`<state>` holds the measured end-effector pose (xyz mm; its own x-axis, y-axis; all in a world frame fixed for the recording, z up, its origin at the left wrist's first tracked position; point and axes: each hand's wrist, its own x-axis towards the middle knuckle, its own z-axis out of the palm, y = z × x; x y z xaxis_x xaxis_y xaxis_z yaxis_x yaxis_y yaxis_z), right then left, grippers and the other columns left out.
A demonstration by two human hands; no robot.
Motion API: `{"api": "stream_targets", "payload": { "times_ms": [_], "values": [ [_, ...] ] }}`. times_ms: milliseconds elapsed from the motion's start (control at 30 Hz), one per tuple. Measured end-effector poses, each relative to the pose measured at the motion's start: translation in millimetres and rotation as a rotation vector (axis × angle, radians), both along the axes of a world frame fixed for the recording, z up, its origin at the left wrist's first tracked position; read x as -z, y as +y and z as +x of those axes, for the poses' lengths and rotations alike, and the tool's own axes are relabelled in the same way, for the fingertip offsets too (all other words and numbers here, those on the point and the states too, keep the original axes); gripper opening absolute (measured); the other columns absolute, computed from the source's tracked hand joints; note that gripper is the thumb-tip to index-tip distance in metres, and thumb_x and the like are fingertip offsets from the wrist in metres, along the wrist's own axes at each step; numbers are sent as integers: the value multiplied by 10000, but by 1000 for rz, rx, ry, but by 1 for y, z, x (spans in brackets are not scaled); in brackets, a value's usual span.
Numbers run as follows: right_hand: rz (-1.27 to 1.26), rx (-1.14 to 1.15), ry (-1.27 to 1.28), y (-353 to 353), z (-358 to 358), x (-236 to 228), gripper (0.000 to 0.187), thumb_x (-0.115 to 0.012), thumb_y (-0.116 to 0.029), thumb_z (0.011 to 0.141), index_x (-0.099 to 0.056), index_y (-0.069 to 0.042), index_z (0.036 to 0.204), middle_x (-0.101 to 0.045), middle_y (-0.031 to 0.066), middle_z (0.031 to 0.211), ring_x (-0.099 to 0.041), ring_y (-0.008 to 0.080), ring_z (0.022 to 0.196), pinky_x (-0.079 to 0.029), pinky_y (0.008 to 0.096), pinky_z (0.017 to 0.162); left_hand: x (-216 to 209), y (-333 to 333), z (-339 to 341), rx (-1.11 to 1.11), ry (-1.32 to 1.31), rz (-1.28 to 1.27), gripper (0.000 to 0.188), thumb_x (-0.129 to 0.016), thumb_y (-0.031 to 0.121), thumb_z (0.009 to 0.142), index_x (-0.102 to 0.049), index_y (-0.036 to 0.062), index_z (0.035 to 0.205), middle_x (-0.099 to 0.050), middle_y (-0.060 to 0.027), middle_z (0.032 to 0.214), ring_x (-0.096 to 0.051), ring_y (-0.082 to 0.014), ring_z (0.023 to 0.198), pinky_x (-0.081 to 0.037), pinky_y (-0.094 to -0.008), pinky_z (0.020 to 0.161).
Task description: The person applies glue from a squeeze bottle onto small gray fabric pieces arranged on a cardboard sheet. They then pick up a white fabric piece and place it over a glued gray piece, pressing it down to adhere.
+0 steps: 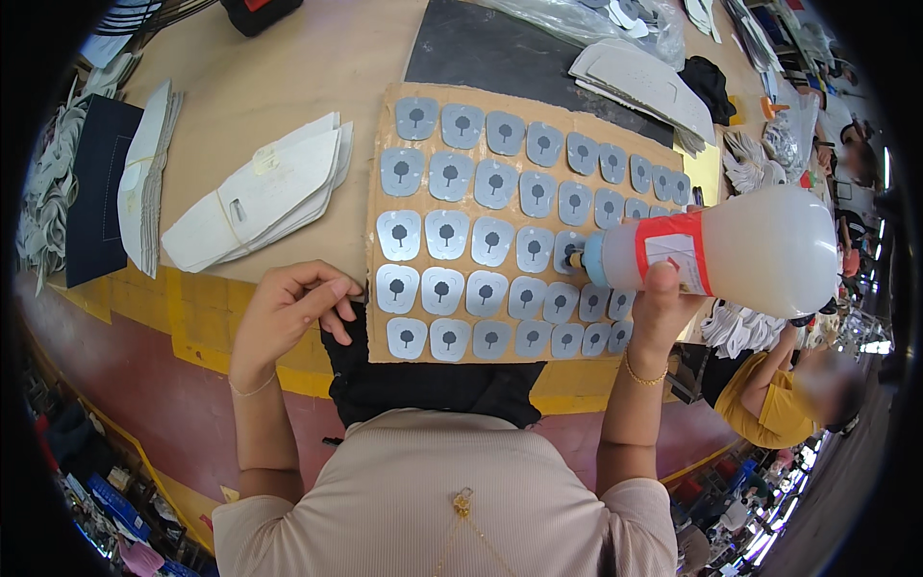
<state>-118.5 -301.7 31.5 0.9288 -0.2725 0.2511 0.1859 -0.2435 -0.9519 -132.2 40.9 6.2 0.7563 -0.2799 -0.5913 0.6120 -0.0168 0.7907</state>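
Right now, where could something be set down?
Tabletop beyond the left white stacks, up to the black mat; the mat, between board and plastic bag. Crowded: the board, covered with grey pieces, the bottle over its right edge.

The right hand [663, 315] holds a bottle [760, 250] sideways over grey patches [491, 240].

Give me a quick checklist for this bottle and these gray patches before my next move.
1. Right hand gripping the bottle: ok.
2. Nozzle turned toward the gray patches: ok.
3. Nozzle touching a patch: cannot tell.
4. Patches set out in rows on the cardboard: ok.
5. Left hand steadying the cardboard: cannot tell; it is by the left edge, contact unclear.
6. Banded white stack apart from the cardboard: ok.
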Motion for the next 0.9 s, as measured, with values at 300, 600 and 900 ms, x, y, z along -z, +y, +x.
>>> {"api": "stream_targets", "payload": {
  "times_ms": [300,600,900],
  "values": [
    [-133,-51,48,11,7,-1,615,-829,-264,626,-537,-14,1106,-595,76,1005,-583,169,890,-500,299,777,5,1,-2,-16,-14,-13,198,-534,121,896,-606,-60,862,-605,-113,660,-601,-174,494,-499,-242,451],
    [417,-158,51,-5,10,-28,703,-574,-531,761,-417,31,1153,-574,163,708,-599,227,578,-547,324,577,5,1,0,-1,-5,-21,199,-531,113,907,-610,-70,907,-594,-102,678,-605,-157,506,-476,-208,463],
    [11,250,-233,-39,1,-7,570,-770,-210,705,-486,-21,1161,-582,93,1027,-600,203,891,-521,351,780,0,-4,0,-35,10,40,191,-542,111,894,-608,-68,885,-595,-109,678,-596,-171,493,-486,-233,466]
  ]
}}
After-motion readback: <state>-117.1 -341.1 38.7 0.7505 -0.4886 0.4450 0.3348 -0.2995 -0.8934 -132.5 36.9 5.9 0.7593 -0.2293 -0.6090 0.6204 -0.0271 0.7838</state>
